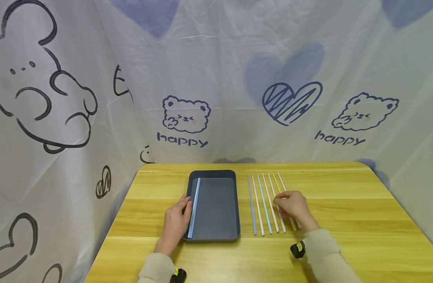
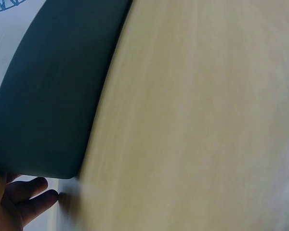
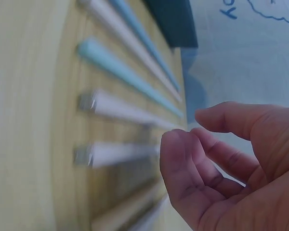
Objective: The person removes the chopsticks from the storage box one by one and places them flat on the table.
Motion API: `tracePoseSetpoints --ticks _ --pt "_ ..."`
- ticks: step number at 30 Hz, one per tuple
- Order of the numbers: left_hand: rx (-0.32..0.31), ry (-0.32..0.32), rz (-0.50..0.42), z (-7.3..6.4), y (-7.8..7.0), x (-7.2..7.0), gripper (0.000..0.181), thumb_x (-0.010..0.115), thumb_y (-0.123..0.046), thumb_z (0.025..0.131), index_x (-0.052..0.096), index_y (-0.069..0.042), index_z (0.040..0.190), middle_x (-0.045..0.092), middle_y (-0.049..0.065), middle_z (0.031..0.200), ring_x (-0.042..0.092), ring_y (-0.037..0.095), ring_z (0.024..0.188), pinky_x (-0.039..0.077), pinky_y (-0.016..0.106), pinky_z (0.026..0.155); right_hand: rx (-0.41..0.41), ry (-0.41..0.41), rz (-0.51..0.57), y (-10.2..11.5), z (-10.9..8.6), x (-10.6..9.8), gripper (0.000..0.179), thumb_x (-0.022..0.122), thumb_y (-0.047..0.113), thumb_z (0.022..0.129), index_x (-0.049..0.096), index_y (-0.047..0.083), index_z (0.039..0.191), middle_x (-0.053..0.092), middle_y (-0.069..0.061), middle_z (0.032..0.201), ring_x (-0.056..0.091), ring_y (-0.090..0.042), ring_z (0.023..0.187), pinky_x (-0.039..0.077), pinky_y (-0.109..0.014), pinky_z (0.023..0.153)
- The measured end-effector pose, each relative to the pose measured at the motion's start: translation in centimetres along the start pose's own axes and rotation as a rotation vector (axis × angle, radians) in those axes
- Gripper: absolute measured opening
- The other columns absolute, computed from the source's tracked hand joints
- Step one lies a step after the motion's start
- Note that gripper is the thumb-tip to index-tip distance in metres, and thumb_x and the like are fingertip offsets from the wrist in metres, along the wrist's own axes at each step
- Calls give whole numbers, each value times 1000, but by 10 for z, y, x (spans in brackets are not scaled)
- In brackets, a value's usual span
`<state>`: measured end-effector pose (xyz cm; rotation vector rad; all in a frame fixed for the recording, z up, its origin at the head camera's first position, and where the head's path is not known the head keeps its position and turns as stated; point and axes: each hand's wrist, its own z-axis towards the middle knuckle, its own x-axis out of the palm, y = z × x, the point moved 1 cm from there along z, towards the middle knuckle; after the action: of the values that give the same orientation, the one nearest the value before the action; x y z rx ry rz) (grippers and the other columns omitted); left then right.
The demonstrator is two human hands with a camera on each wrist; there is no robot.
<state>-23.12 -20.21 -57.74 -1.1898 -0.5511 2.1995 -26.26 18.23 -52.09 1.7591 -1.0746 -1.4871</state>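
Note:
A dark grey rectangular tray (image 1: 216, 208) lies on the table, with pale blue straw-like sticks (image 1: 194, 208) along the inside of its left wall. My left hand (image 1: 177, 220) grips the tray's left rim; in the left wrist view, fingers (image 2: 36, 204) show past the tray's dark outer wall (image 2: 53, 96), the thumb out of sight. Right of the tray, several thin sticks lie side by side, among them a blue one (image 1: 252, 206), a turquoise one (image 1: 264, 204) and pale pink ones. Over the right-hand sticks hovers my right hand (image 1: 292, 204), fingers bent, thumb apart from them, nothing visible between.
The wooden table (image 1: 344, 212) reaches back to a white curtain (image 1: 234, 129) printed with hearts and bears. More of the printed cloth (image 1: 61, 188) hangs on the left. Both wrists carry small black cameras (image 1: 298, 249).

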Motion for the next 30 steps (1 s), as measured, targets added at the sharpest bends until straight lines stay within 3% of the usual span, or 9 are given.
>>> tracePoseSetpoints --ticks 7,16,23,30 --pt "18 -12 6 0 1 1 28 68 -13 103 75 6 123 72 25 129 71 40 119 60 54 97 13 50 119 23 1 21 33 70 11 96 69 -10 122 74 -18 82 69 -17 60 65 -36 60" --pt "0 -7 -4 0 -1 0 28 68 -12 103 75 5 123 72 25 130 71 40 120 60 54 98 -1 94 196 52 2 51 32 72 11 94 71 -7 120 73 -15 85 67 -15 59 63 -32 55" --pt "7 -12 -7 1 -2 -1 27 69 -11 102 75 6 123 73 24 128 71 39 120 60 53 98 -21 118 217 72 1 72 25 72 8 91 73 -7 111 73 -17 83 67 -14 56 62 -30 52" --pt "8 -19 -6 1 -3 -2 27 69 -10 102 75 6 122 73 26 127 72 41 118 60 54 96 -37 135 193 83 -4 92 24 73 7 92 74 -6 113 73 -22 80 65 -13 53 64 -33 54"
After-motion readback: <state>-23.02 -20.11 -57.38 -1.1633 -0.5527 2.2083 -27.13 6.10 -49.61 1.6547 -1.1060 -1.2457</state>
